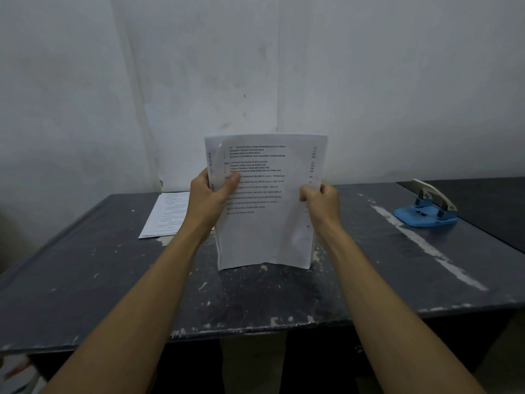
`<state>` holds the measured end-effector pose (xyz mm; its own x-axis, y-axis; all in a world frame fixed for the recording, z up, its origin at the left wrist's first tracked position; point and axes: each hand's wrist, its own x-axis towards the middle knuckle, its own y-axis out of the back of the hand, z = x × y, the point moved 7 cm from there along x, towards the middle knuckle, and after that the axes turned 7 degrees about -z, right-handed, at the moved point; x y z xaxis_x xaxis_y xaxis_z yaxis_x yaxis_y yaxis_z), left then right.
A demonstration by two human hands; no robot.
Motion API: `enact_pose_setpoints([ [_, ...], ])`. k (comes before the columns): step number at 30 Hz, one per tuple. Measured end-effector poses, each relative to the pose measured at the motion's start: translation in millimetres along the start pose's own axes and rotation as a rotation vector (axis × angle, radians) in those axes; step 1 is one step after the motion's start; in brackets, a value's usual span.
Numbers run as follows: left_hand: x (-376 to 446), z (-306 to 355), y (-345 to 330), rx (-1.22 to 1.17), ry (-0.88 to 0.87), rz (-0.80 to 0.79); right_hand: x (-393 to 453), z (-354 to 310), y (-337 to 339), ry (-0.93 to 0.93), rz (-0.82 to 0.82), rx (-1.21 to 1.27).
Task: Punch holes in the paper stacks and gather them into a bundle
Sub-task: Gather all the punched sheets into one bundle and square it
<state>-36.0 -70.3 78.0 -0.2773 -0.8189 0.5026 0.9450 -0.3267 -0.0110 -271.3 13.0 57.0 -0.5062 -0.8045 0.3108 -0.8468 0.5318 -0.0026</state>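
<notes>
A paper stack (265, 223) is held upright on the table (85, 280), bottom edge on the surface, long axis vertical, print facing the camera. It is gripped at both side edges by the left hand (208, 194) and right hand (322, 200). Small marks near its right edge may be holes; uncertain. A second stack (166, 214) lies flat behind-left; the blue punch (426, 214) sits well apart, right. Bundling judged not yet done.
</notes>
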Motion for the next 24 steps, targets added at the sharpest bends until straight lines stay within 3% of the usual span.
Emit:
enact_pose_setpoints([
  [5, -0.3, -2.1, 2.1, -0.012, -0.003, 0.011, -2.0, 15.3, -3.4, -0.02, 0.017, 0.08],
  [24, -10.0, -36.9, 13.5, 0.133, 0.099, 0.06, 6.8, 33.5, -14.0, -0.033, -0.201, 0.068],
])
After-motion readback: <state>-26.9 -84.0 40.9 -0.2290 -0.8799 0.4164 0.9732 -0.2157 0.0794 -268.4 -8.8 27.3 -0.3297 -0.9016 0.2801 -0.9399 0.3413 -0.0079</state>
